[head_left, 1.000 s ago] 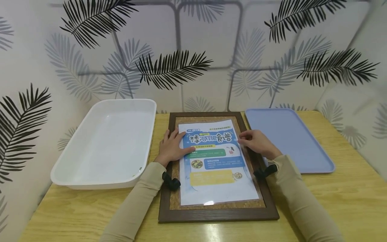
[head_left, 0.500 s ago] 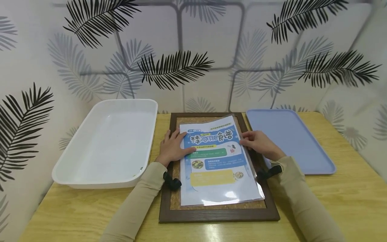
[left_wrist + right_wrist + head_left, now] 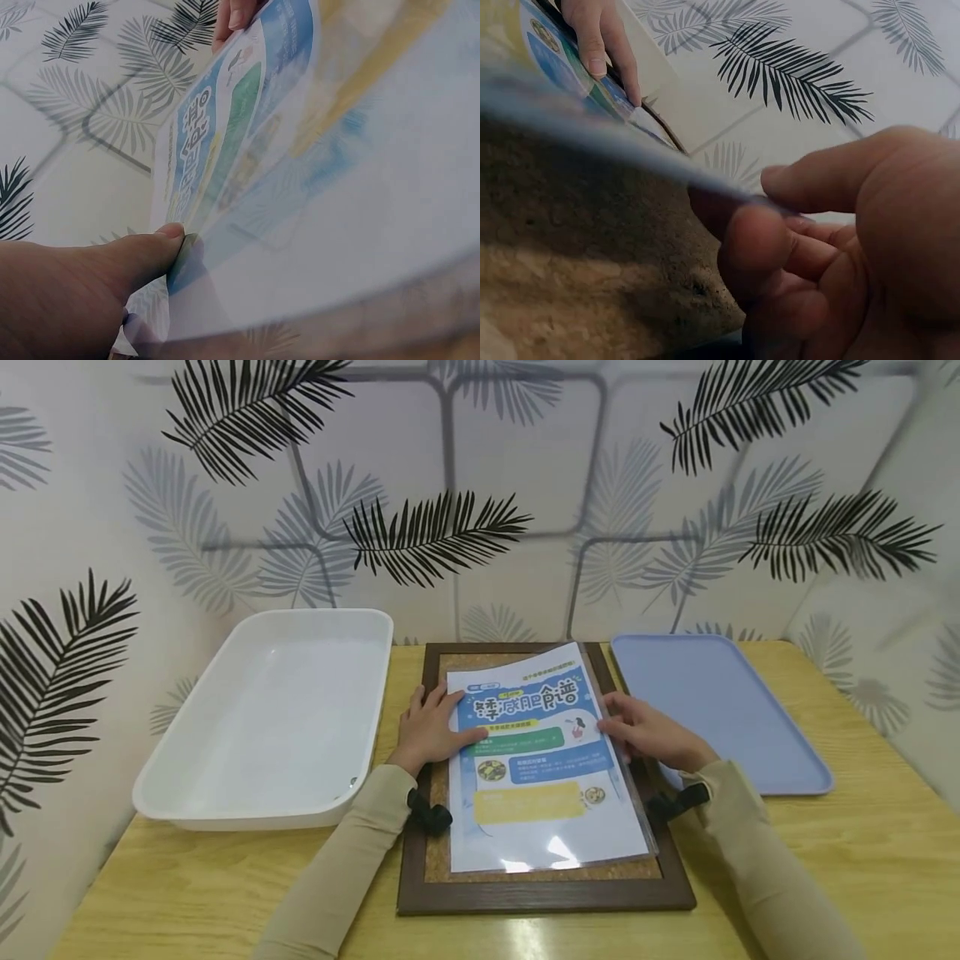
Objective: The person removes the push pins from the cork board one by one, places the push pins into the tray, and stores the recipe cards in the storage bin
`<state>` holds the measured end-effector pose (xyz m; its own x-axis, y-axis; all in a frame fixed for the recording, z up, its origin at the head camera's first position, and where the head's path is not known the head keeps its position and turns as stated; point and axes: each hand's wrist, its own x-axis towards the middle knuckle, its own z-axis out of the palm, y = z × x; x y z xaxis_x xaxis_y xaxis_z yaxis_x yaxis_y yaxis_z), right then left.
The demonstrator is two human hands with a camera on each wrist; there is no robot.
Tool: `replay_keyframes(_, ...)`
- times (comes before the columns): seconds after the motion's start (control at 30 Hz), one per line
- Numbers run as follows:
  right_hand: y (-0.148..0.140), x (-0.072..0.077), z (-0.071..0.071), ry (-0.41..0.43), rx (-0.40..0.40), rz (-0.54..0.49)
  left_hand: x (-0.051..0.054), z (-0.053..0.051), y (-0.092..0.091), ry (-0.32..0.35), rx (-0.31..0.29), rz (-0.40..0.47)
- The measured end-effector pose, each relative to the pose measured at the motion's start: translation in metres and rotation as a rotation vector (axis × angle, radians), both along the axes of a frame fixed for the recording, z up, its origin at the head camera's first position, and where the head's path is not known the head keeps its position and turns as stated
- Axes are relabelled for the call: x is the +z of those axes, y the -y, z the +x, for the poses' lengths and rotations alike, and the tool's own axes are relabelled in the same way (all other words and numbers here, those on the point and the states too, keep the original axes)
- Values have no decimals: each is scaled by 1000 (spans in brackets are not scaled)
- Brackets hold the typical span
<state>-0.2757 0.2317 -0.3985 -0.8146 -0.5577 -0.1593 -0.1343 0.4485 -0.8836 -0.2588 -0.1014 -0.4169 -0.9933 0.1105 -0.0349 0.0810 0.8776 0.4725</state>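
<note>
A printed sheet (image 3: 525, 843) with a glossy clear surface, blue, green and yellow blocks and Chinese characters, lies over a cork board (image 3: 555, 874) with a dark brown frame. My left hand (image 3: 429, 728) rests at its upper left edge, fingers spread toward the frame and thumb (image 3: 154, 255) on the print. At the right edge my right hand (image 3: 652, 727) pinches the sheet between thumb and curled fingers. That side is lifted, and the right wrist view shows bare cork (image 3: 607, 247) beneath the raised sheet (image 3: 652, 161).
A deep white plastic tub (image 3: 262, 718) stands left of the board on the wooden table (image 3: 187, 893). To the right lies a flat lavender tray (image 3: 712, 710), close to the right hand and forearm. A leaf-patterned wall covering (image 3: 502, 577) rises behind the table.
The sheet's right side has come up off the board, its top right corner higher and tilted. My right hand has shifted slightly right and nearer. The left hand stays in place.
</note>
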Motion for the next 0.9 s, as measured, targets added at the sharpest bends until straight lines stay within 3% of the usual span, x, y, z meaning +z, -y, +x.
replay_keyframes(0.23,-4,-2,4,3,40,-16,-5,-3,-1,3,10,-7)
replay_keyframes(0.57,-2,-9,1,-42,34,-83,-1,-2,1,7,7,12)
replay_keyframes(0.9,-5,-11,1,2,-7,-201,5,-2,0,30,76,124)
